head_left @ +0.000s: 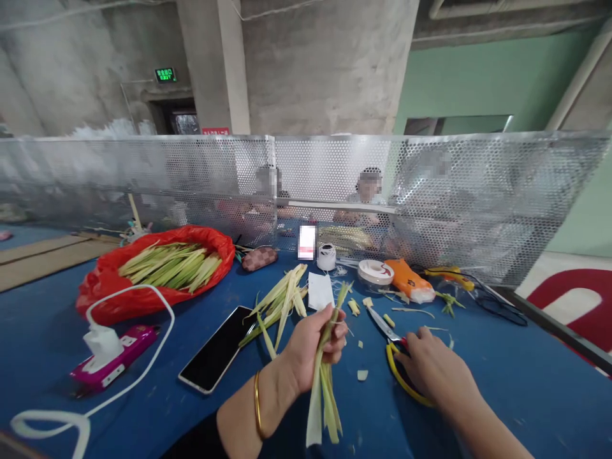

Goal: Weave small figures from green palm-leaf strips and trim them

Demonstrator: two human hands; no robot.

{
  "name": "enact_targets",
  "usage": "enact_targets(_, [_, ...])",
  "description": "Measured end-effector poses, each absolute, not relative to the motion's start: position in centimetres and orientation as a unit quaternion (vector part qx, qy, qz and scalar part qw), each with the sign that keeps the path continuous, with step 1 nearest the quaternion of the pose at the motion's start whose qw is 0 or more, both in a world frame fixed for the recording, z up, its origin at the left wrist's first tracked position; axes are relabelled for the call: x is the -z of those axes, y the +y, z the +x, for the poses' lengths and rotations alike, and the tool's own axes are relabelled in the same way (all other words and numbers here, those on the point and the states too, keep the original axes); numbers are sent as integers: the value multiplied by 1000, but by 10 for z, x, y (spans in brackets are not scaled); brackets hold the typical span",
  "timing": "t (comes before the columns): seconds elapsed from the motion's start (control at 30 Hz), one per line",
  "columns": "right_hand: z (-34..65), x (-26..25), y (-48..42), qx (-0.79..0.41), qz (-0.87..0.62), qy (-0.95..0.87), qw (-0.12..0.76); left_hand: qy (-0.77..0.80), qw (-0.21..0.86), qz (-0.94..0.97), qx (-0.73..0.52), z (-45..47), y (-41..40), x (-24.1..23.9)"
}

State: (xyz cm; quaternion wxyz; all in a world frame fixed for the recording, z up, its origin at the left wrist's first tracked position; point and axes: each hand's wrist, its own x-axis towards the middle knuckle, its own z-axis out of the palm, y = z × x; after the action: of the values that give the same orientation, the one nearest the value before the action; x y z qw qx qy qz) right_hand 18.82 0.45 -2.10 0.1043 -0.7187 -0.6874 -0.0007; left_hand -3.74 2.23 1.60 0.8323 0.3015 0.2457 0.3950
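Observation:
My left hand (313, 349) is closed around a small bundle of pale green leaf strips (327, 389), whose tied-looking top stands up above the fingers and whose loose ends hang below. A thin thread shows near the fingers. Low over the table, my right hand (437, 366) has its fingers curled at the yellow-handled scissors (394, 357); their blades point away and to the left. Some of the fingers there are hidden behind the hand. Loose leaf strips (282, 303) lie beyond my left wrist, partly over a black phone (217, 350). Small cut pieces (362, 375) are scattered between the hands.
A red plastic bag (102, 274) of leaf strips sits at left, near a purple power strip (115, 360) with a white cable. Farther back are a lit phone (306, 242), a thread spool (326, 257), a tape roll (375, 273) and an orange pack (406, 278). People sit behind a perforated metal screen (325, 166).

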Motion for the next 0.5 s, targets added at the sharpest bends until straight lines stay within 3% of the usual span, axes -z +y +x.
enact_targets(0.07, [178, 12, -1, -62, -655, -709, 255, 252, 826, 313, -396, -32, 19, -12])
enact_targets(0.17, [155, 3, -11, -318, -534, -647, 442, 274, 810, 342, -389, -23, 13, -6])
enact_targets(0.23, [140, 3, -17, -448, -505, -577, 459, 299, 791, 367, -388, -18, 10, -1])
enact_targets(0.33, [128, 12, -17, -505, -505, -533, 455, 368, 744, 402, -387, -13, 10, 6])
enact_targets(0.43, [132, 25, -9, -464, -551, -534, 442, 443, 718, 414, -341, -10, 13, 13])
enact_targets(0.5, [139, 30, -3, -360, -600, -534, 475, 469, 698, 431, -328, -9, 14, 16])
